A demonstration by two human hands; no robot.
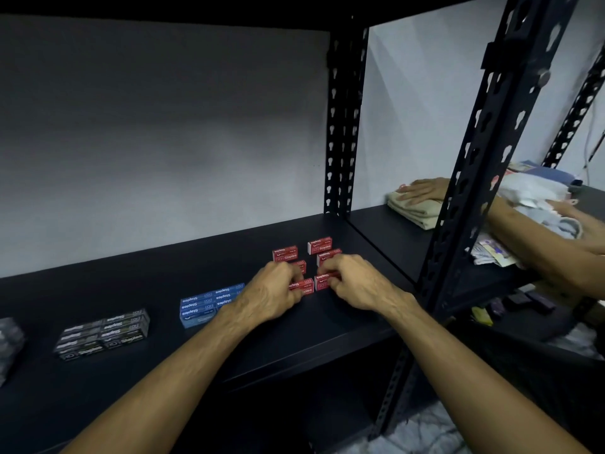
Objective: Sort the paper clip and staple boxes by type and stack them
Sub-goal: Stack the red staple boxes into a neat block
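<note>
Both hands on red staple boxes, right of centre on dark shelf (131, 371). Left hand (273, 291) fingers closed on near-left red box (302, 287); right hand (355, 281) fingers pinching near-right red box (322, 280). Blue stack (204, 304) just left; black stack (104, 332) farther left.

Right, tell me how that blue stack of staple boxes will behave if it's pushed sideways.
The blue stack is several small separate boxes, so it would probably shear apart rather than slide as one. It sits low and wide on the shelf, so tipping seems unlikely.
</note>
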